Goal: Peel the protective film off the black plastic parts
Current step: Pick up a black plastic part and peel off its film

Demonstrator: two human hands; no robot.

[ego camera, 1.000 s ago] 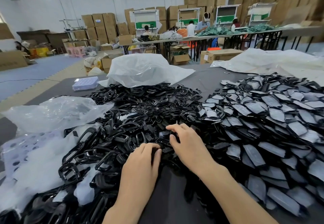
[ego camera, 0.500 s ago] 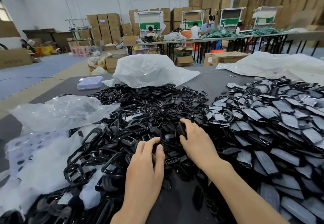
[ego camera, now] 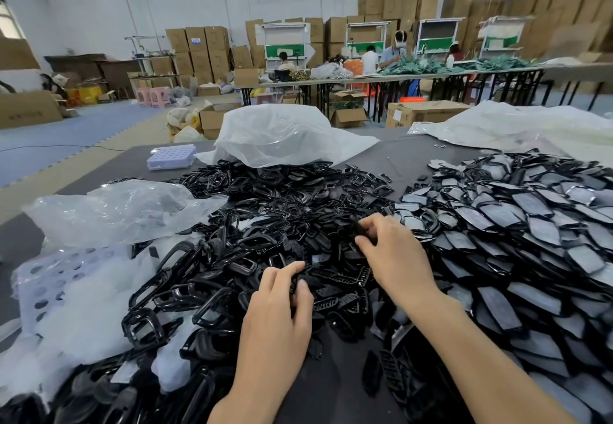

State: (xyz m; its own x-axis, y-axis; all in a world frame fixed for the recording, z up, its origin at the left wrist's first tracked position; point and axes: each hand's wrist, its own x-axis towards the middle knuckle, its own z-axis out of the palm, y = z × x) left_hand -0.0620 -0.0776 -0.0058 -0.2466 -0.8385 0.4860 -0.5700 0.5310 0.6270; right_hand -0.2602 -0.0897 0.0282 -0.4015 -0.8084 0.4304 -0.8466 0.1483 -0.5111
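At a dark desk [ego camera: 408,154] heaped with parts, the right hand [ego camera: 394,251] pinches a small black plastic part [ego camera: 360,227] at twelve o'clock from the left hand [ego camera: 282,304], which grips a ribbed black strip [ego camera: 293,282].

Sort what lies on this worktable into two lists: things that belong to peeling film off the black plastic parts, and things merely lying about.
Belonging to the job:
- left hand, right hand
- pile of black ring-shaped parts
- pile of flat film-covered parts

Lying about:
- white plastic bag
- clear plastic bag
- lilac perforated tray
- cardboard box

White plastic bag [ego camera: 282,134], cardboard boxes [ego camera: 199,45], lavender tray [ego camera: 171,157]
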